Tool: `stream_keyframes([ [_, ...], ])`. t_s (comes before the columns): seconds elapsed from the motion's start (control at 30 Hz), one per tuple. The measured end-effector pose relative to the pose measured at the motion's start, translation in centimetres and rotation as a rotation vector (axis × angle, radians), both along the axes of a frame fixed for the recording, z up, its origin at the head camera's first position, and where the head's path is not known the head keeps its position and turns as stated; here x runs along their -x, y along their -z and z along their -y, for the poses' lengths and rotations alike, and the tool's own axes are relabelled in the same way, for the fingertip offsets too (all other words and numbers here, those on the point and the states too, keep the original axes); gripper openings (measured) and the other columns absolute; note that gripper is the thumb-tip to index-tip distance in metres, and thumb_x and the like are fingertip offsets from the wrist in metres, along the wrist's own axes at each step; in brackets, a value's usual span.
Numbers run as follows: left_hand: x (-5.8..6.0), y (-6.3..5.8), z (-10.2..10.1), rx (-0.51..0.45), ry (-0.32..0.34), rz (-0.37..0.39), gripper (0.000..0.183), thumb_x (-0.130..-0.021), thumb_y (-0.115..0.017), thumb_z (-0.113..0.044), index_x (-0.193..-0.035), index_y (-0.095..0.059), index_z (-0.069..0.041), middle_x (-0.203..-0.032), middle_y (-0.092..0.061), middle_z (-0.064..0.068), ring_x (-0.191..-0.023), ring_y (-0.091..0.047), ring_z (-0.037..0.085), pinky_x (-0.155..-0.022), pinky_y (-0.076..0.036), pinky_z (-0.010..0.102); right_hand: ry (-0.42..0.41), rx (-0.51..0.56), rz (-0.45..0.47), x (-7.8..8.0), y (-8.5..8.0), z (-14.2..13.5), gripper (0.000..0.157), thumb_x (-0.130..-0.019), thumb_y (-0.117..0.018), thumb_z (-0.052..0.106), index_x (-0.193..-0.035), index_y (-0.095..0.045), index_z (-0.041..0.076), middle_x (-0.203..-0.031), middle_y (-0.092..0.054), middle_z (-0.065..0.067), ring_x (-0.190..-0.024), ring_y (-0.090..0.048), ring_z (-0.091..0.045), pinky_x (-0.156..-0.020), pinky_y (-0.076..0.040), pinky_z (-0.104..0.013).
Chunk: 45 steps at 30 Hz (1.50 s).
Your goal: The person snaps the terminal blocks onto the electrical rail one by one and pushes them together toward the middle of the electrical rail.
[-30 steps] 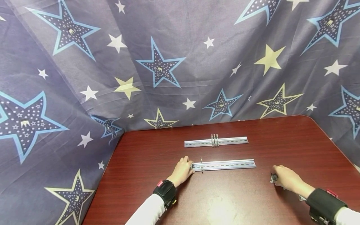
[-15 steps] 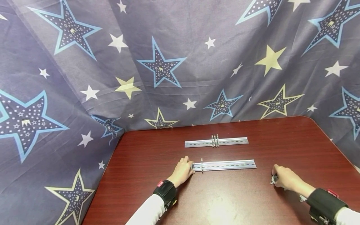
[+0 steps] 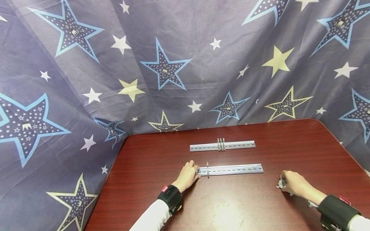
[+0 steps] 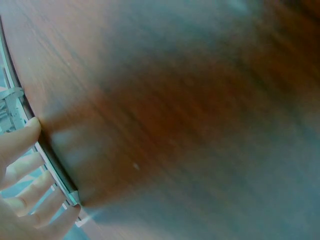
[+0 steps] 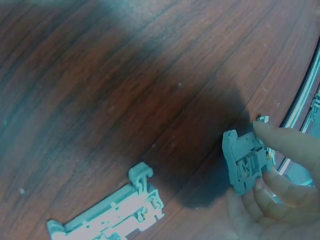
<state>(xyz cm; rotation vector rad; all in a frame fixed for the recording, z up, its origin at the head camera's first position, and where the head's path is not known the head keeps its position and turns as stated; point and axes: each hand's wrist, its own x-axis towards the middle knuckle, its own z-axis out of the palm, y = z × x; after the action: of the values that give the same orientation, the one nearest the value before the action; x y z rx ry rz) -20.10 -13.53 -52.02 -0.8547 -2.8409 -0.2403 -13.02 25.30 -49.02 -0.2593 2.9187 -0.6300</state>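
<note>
The nearer metal DIN rail (image 3: pixel 235 169) lies on the table with one terminal block (image 3: pixel 207 170) standing across it near its left end. My left hand (image 3: pixel 186 175) holds that end, the thumb (image 4: pixel 22 140) at the near edge and the fingers (image 4: pixel 32 192) across the rail. Off to the right of the rail, my right hand (image 3: pixel 295 183) pinches a grey terminal block (image 5: pixel 245 162) between thumb and fingers, just over the table. Another terminal block (image 5: pixel 112 212) lies flat near the right wrist, partly hidden by the arm in the head view.
Farther back lies a second DIN rail (image 3: pixel 240 144) with several thin terminal blocks (image 3: pixel 221 144) grouped near its middle. The dark red wooden table (image 3: pixel 150 150) ends at a star-patterned cloth (image 3: pixel 173 29) hanging behind and to the left.
My right hand has shifted very slightly and turned the terminal block a little in its fingers. The left hand and both rails stay put.
</note>
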Motion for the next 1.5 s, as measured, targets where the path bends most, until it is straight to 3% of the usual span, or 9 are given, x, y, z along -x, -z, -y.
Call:
stream_keyframes([
  [0.47, 0.0, 0.0, -0.1, -0.003, 0.004, 0.003, 0.028, -0.07, -0.072, -0.021, -0.091, -0.064, -0.004, -0.081, -0.045, 0.005, -0.073, -0.045, 0.02, -0.061, -0.04, 0.03, -0.003, -0.001, 0.014, 0.0, -0.7, 0.2, 0.012, -0.065, -0.066, -0.001, -0.072, -0.056, -0.001, -0.065, -0.055, -0.002, -0.058, -0.05, -0.014, -0.052, -0.041, -0.031],
  [0.83, 0.0, 0.0, -0.1, -0.006, -0.001, 0.003, 0.028, -0.07, -0.072, -0.022, -0.09, -0.064, -0.004, -0.082, -0.044, 0.005, -0.073, -0.045, 0.02, -0.06, -0.04, 0.031, -0.015, -0.009, -0.015, 0.4, -1.2, 0.5, 0.013, -0.064, -0.067, 0.003, -0.067, -0.054, 0.002, -0.063, -0.052, -0.001, -0.056, -0.046, -0.013, -0.051, -0.039, -0.031],
  [1.27, 0.0, -0.1, -0.1, -0.013, -0.01, 0.011, 0.028, -0.07, -0.072, -0.022, -0.091, -0.065, -0.005, -0.082, -0.045, 0.004, -0.073, -0.045, 0.02, -0.06, -0.04, 0.031, -0.007, 0.013, 0.005, 1.5, -2.5, 2.3, 0.007, -0.067, -0.064, 0.001, -0.069, -0.058, -0.001, -0.065, -0.057, -0.004, -0.059, -0.051, -0.016, -0.054, -0.042, -0.035],
  [1.5, 0.0, -0.1, -0.1, -0.008, -0.006, -0.001, 0.028, -0.069, -0.072, -0.021, -0.091, -0.065, -0.005, -0.081, -0.045, 0.004, -0.073, -0.046, 0.019, -0.06, -0.041, 0.031, -0.015, 0.072, -0.029, 2.0, -2.7, 3.7, 0.008, -0.067, -0.063, 0.002, -0.064, -0.056, 0.004, -0.06, -0.054, 0.0, -0.055, -0.045, -0.012, -0.051, -0.039, -0.03],
])
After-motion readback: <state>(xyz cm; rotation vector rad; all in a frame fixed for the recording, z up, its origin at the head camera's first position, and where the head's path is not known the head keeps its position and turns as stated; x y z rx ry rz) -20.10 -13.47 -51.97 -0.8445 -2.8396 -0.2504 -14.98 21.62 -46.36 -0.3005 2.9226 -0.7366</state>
